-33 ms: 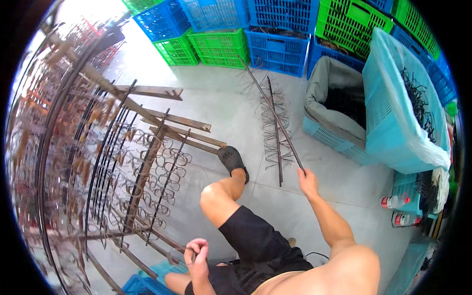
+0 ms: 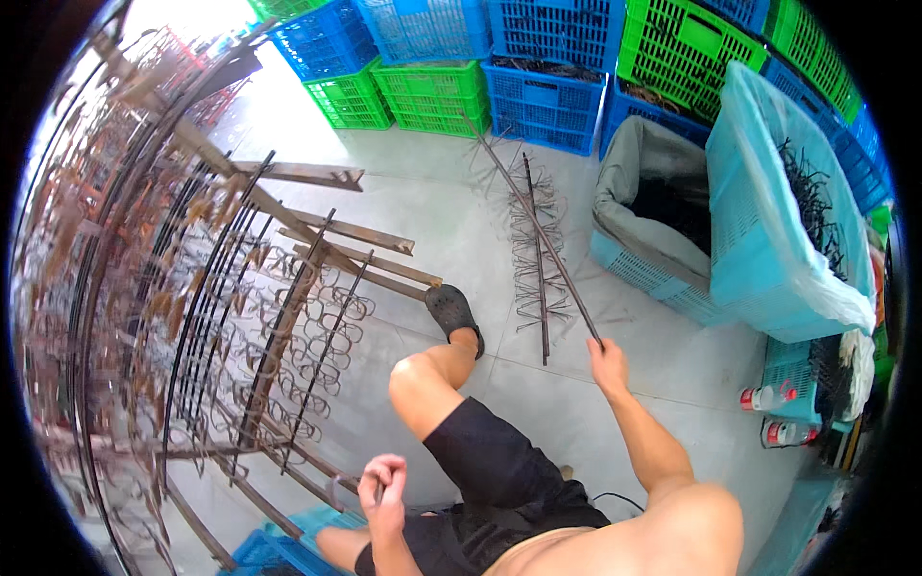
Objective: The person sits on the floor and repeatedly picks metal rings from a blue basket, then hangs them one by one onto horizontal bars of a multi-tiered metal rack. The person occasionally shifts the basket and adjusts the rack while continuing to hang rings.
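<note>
My right hand [image 2: 609, 366] is closed around the near end of a long, thin dark rod [image 2: 548, 238]. This rod slants away to the far left, crossing above a second rod [image 2: 536, 269] with thin wire prongs along both sides, on the floor. Low in the view, my left hand [image 2: 383, 488] is closed, its fingers curled together. A small greyish piece shows between them, too small to name. Beside that hand is a curved hook-like piece [image 2: 334, 492]; whether the hand touches it, I cannot tell.
A rack [image 2: 288, 216] with wooden arms fills the left, carrying rods hung with many curved wire pieces [image 2: 336, 307]. My shoe [image 2: 449, 309] is by its arm tips. Stacked crates [image 2: 429, 88] line the back. Lined bins [image 2: 663, 274] stand right, near plastic bottles [image 2: 768, 396].
The fingers of my left hand have curled in more tightly. The rod's near end and my right hand have shifted very slightly right and nearer.
</note>
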Action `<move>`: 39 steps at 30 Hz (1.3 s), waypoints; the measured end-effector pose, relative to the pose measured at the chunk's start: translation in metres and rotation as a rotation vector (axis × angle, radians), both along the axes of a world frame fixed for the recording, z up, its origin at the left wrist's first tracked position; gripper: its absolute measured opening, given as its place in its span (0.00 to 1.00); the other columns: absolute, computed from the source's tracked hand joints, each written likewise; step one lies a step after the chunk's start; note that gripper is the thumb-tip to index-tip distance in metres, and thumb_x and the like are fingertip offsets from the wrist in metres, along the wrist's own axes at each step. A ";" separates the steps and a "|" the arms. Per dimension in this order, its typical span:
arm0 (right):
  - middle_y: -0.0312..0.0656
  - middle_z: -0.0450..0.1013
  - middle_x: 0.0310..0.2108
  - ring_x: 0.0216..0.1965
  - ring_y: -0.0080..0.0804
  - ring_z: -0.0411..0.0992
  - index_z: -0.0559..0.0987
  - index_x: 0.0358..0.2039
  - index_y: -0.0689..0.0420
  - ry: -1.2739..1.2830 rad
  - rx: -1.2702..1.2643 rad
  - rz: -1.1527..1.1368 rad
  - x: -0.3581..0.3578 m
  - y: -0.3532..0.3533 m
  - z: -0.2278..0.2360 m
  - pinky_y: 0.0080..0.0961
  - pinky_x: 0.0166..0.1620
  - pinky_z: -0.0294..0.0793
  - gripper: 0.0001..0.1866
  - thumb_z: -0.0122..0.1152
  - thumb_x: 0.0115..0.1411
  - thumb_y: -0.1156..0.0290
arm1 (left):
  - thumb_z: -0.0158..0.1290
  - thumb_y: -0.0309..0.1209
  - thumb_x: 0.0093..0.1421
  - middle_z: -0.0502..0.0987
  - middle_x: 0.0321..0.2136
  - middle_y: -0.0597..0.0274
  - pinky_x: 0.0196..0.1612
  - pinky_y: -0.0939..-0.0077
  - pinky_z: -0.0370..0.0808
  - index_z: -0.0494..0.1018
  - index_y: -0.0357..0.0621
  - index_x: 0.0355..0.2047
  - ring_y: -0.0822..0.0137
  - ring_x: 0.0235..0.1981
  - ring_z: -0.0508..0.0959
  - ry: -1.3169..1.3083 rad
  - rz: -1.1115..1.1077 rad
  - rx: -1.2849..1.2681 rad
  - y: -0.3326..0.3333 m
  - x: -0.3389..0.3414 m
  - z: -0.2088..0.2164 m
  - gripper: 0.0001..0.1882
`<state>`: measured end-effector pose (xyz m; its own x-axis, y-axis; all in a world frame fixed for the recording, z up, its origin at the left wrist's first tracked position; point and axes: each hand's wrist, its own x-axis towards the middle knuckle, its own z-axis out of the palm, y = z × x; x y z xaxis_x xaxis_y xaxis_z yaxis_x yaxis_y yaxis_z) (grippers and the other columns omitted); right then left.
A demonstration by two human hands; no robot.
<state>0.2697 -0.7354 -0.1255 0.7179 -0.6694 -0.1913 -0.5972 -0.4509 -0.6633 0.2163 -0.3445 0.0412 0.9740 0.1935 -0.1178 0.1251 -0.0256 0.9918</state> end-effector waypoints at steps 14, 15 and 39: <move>0.47 0.69 0.15 0.19 0.45 0.70 0.73 0.17 0.58 -0.133 -0.852 0.202 -0.313 -0.185 0.233 0.33 0.24 0.66 0.06 0.61 0.39 0.71 | 0.53 0.40 0.58 0.74 0.34 0.61 0.26 0.79 0.65 0.69 0.40 0.43 0.71 0.26 0.74 0.354 0.028 -0.522 -0.110 0.157 -0.033 0.18; 0.47 0.70 0.15 0.19 0.45 0.69 0.72 0.16 0.59 -0.150 -0.841 0.238 -0.309 -0.188 0.245 0.32 0.24 0.66 0.06 0.59 0.38 0.72 | 0.52 0.41 0.58 0.75 0.32 0.61 0.24 0.80 0.64 0.71 0.41 0.41 0.72 0.24 0.73 0.407 0.069 -0.600 -0.110 0.157 -0.032 0.18; 0.41 0.70 0.30 0.39 0.42 0.67 0.75 0.30 0.60 -0.755 -0.675 1.466 0.303 0.162 0.162 0.33 0.45 0.63 0.10 0.63 0.46 0.74 | 0.47 0.37 0.62 0.75 0.22 0.67 0.23 0.83 0.71 0.73 0.44 0.27 0.75 0.21 0.73 -0.105 1.144 -0.776 0.210 -0.034 -0.100 0.13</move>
<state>0.5726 -0.5736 0.0361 0.5338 0.7218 0.4406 0.8219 -0.5654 -0.0693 0.1822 -0.1349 -0.0587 0.3308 0.8013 -0.4985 -0.3730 0.5962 0.7109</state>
